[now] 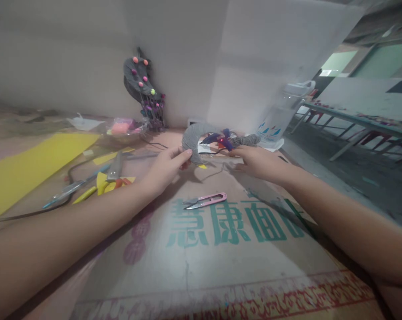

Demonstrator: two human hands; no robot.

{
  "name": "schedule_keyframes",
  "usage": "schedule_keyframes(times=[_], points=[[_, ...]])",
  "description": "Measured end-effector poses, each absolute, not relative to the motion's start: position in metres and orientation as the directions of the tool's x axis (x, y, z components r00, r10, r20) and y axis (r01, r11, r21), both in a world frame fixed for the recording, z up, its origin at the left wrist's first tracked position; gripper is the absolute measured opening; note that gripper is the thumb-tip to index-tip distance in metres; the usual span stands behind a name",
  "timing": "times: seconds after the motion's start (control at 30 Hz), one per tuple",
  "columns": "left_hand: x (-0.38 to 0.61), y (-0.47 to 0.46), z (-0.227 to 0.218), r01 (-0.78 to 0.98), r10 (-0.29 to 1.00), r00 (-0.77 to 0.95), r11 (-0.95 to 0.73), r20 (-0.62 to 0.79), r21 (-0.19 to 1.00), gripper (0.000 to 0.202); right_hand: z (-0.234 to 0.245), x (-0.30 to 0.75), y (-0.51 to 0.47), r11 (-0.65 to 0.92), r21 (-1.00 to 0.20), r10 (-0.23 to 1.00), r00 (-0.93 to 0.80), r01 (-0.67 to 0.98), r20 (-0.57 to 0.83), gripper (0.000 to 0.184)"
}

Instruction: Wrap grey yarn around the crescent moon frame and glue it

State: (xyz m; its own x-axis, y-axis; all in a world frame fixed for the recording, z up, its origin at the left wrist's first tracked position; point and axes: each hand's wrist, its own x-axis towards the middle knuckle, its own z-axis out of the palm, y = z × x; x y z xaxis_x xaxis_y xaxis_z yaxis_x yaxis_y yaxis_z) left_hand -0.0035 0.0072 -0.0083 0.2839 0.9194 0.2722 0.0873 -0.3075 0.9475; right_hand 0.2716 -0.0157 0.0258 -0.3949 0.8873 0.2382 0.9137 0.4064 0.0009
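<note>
My left hand (165,166) pinches the lower end of a grey yarn-wrapped crescent (194,138) that stands on the cardboard-covered table (220,266). My right hand (256,161) reaches toward a blue glue gun (220,140) with a red light, lying behind the crescent beside a ball of grey yarn (249,140); its fingers are curled and partly hidden, and whether it grips anything I cannot make out. Pink thread snips (205,200) lie in front of both hands.
Yellow foam sheets (27,166) and scraps, scissors (84,183) and a dark cable lie at the left. A grey decorated piece with coloured pompoms (144,89) leans in the wall corner. A clear plastic bottle (280,115) stands at the right; tables stand beyond.
</note>
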Motion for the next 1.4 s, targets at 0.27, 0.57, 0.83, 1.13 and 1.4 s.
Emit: schedule_keyframes(times=[0.27,0.57,0.83,1.13,1.4], points=[[-0.003,0.002,-0.005,0.161,0.896,0.33,-0.364,0.298,0.917,0.031,0.027,0.222,-0.053,0.519,-0.351,0.784,-0.27,0.779,0.559,0.023],[-0.003,-0.003,-0.002,0.193,0.882,0.359,-0.39,0.306,0.9,0.03,-0.008,0.203,-0.053,0.389,-0.786,0.921,-0.191,0.481,0.34,0.028],[-0.003,-0.002,-0.001,0.184,0.879,0.357,-0.397,0.315,0.899,0.031,0.013,0.217,-0.066,0.75,-0.142,0.585,-0.547,0.646,0.599,0.018],[-0.001,0.0,-0.001,0.17,0.878,0.349,-0.403,0.327,0.899,0.029,0.0,0.203,-0.07,0.849,0.107,0.472,-0.832,0.518,0.291,0.033],[-0.003,-0.001,-0.002,0.169,0.883,0.353,-0.386,0.309,0.907,0.029,0.002,0.219,-0.066,0.668,-0.085,0.637,-0.508,0.74,0.58,0.029]])
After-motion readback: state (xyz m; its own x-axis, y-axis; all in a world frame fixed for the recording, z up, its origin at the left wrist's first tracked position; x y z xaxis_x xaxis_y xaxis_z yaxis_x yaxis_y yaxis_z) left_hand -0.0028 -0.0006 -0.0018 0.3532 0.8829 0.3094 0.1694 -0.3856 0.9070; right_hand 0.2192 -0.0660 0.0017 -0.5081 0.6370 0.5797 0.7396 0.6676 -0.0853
